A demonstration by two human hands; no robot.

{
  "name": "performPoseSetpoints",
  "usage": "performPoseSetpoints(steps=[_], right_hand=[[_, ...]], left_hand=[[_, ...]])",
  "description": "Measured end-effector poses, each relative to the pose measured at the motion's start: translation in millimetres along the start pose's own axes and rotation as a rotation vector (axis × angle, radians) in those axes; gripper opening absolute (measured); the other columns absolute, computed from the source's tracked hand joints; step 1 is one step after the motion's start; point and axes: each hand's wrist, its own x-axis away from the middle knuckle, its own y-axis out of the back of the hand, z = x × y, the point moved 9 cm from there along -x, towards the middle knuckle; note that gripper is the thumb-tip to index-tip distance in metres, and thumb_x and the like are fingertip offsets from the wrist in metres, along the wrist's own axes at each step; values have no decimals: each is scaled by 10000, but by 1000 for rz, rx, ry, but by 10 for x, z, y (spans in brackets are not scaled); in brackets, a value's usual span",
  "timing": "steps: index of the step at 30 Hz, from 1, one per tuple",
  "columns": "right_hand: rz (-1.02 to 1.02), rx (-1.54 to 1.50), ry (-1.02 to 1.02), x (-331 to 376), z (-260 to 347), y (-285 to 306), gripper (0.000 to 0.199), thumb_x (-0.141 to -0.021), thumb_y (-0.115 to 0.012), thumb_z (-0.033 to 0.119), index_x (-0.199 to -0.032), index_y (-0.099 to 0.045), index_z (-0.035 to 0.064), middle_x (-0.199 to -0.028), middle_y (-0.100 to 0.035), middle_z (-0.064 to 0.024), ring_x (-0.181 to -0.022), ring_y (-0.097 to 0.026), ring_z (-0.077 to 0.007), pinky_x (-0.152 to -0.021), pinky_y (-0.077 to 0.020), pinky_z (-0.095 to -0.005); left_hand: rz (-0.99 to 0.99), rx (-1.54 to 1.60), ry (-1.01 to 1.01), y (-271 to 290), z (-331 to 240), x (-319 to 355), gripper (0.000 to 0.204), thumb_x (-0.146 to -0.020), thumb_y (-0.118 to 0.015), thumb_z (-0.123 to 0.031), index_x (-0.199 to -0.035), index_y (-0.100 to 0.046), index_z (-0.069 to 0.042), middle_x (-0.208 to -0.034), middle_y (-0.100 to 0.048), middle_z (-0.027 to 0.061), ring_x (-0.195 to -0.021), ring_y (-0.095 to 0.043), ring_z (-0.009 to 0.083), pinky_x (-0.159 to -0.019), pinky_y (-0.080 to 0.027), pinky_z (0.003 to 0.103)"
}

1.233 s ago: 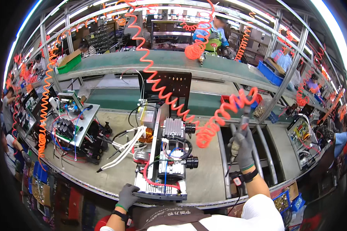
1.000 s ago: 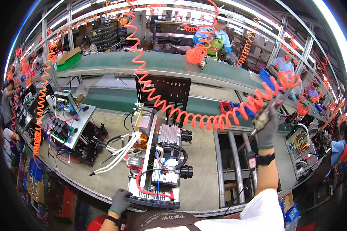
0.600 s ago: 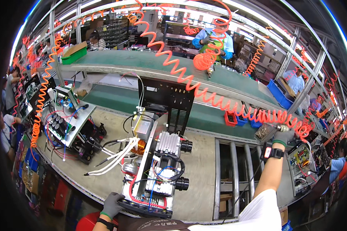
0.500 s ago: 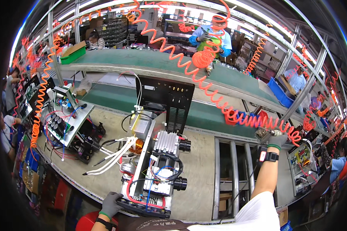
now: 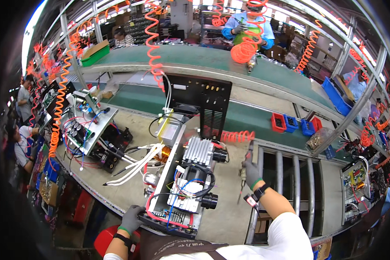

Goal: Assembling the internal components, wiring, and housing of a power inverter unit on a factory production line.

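Observation:
Before me on the bench stands a partly built electrical machine chassis [image 5: 164,188] with a black slotted panel [image 5: 203,104], silver finned heat sinks [image 5: 195,151], black round connectors and loose wires. My gloved left hand [image 5: 132,218] is closed on its near left corner. To the right of the chassis, my gloved right hand [image 5: 251,173] is wrapped round a slim air screwdriver [image 5: 243,177], its thin bit pointing down toward the bench top, apart from the chassis. An orange coiled air hose [image 5: 238,136] runs from the tool behind the black panel.
Another open assembly with a circuit board [image 5: 80,136] lies to the left, and one more [image 5: 355,186] at the far right. Metal rollers [image 5: 297,182] fill a gap in the bench. Red and blue bins [image 5: 290,124] and a bag of small metal parts [image 5: 320,138] are beyond.
My right hand has swung left with the air screwdriver, from the small metal parts to beside the chassis. The coiled hose has followed. My left hand stays at the chassis corner.

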Motion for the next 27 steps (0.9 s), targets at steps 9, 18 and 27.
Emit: performPoseSetpoints(steps=[9,18,27], right_hand=[[-191,314,254,-805,-329,168,286,-800,-645,42,-1060,-542,101,-628,-535,-35,-455,-512,-162,-410,-390,-326],[-188,249,526,-146,800,-87,371,-891,-622,103,-1247,-564,15,-1048,-613,-80,-913,-607,-157,-766,-524,-284],[401,1011,838,970,1793,-2990,305,-968,-557,216,-1172,-646,7,-1059,-671,-53,-982,-591,-121,-892,-466,-281]], left_hand=[[12,88,33,-40,76,-19,504,-648,-762,-22,-1138,-671,-99,-1130,-602,126,-1017,-629,303,-897,-502,346],[43,78,-53,-102,154,-56,480,-664,-787,-103,-1131,-675,-101,-1135,-599,143,-1021,-613,329,-897,-497,373],[38,-1,-249,32,48,-37,613,-660,-808,-199,-1226,-605,-82,-1156,-587,191,-1027,-602,360,-905,-497,407]])
